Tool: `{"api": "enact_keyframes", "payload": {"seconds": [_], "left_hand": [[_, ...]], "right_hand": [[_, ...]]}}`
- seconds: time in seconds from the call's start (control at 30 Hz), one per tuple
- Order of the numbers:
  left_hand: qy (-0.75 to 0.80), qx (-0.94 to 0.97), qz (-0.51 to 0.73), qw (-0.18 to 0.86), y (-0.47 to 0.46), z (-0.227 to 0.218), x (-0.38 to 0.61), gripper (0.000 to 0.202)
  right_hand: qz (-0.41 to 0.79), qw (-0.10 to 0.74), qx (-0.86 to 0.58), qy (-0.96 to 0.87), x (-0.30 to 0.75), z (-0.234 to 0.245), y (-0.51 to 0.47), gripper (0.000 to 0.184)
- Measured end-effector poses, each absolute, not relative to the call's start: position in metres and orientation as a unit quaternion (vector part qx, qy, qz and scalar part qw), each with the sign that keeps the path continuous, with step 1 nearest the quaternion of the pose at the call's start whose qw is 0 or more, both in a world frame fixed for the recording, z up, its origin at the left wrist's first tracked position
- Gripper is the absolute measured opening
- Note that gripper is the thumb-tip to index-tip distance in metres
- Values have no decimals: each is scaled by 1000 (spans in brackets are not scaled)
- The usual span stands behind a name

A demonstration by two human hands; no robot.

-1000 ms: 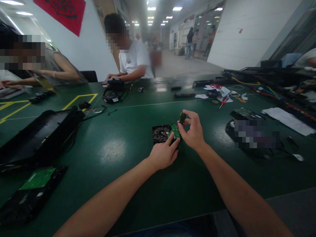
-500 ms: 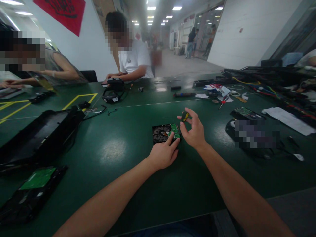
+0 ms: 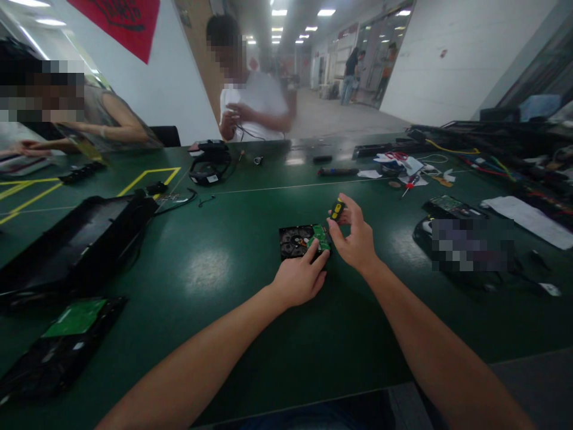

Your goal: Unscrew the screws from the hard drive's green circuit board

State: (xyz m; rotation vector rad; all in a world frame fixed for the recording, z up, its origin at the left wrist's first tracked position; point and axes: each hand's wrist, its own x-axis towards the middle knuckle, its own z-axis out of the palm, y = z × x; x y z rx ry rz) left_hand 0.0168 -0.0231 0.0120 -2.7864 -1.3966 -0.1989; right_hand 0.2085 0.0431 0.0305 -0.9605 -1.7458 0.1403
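Note:
A hard drive (image 3: 290, 240) lies on the green table, its black metal underside and green circuit board (image 3: 318, 230) facing up. My left hand (image 3: 299, 279) holds it from the near side, two fingers stretched over the board; the thumb is hidden. Just right of the drive, my right hand (image 3: 356, 237) is closed round a screwdriver (image 3: 337, 209) with a black and yellow handle, pinched between thumb and fingers. The handle tilts up; I cannot make out the shaft or where its tip sits.
A long black plastic casing (image 3: 85, 239) lies left, with a black unit bearing a green board (image 3: 76, 318) nearer me. A red screwdriver (image 3: 409, 187), wires and cloth (image 3: 528, 218) are at right. A co-worker (image 3: 255, 104) stands across the table (image 3: 233, 364); another person (image 3: 116, 116) is far left.
The screwdriver handle has turned slightly in my right hand, showing more yellow. My left hand stays on the drive. The co-worker opposite has raised both hands, now holding a dark cable.

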Motion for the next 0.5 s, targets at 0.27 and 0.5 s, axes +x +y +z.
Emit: {"api": "enact_keyframes", "payload": {"seconds": [0.27, 0.5], "left_hand": [[-449, -891, -63, 11, -24, 13, 17, 62], [-448, -892, -67, 6, -24, 14, 17, 62]], "right_hand": [[101, 525, -385, -752, 207, 29, 43, 63], [136, 520, -391, -747, 209, 28, 46, 64]]}}
